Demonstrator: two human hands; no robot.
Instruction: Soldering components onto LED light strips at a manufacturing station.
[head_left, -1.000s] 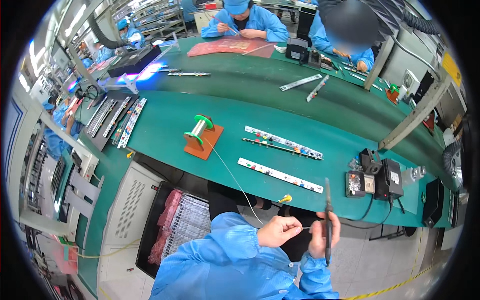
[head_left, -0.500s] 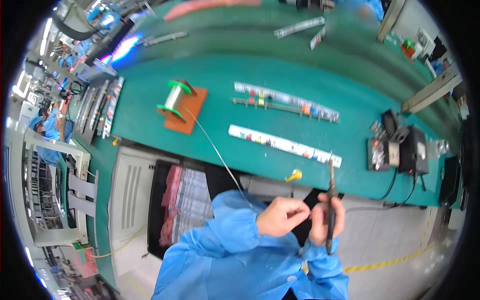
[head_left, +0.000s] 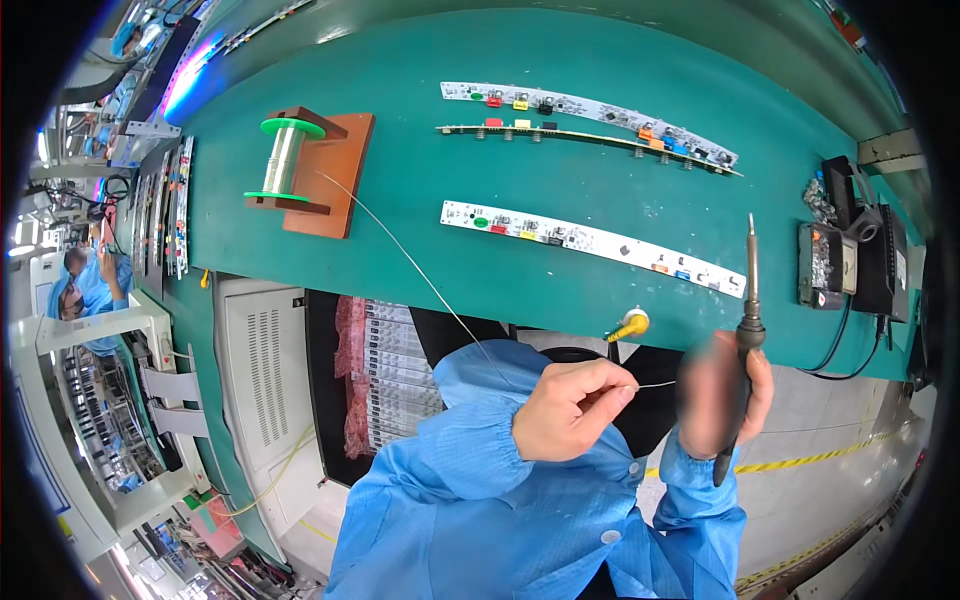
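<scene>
My left hand is closed in a pinch on a thin solder wire, and a short end of it sticks out past the fingertips. The wire runs back over my sleeve to a solder spool with green flanges on a brown stand. In my right hand is a soldering iron, its bare tip pointing up, away from me. Part of that hand is blurred. Nearest on the bench lies a white strip circuit board with coloured connectors. Beyond it, one board stands on edge beside another flat one.
A soldering iron stand and a dark boxy unit with cables occupy the green bench's right end. A yellow plug sits at the front edge. Several strip boards are lined up at left. Another person is farther left.
My hands have moved apart, the right one carrying the soldering iron rightward. The solder wire's end now shows beyond my left fingertips. The whole view has shifted, bringing the bench closer.
</scene>
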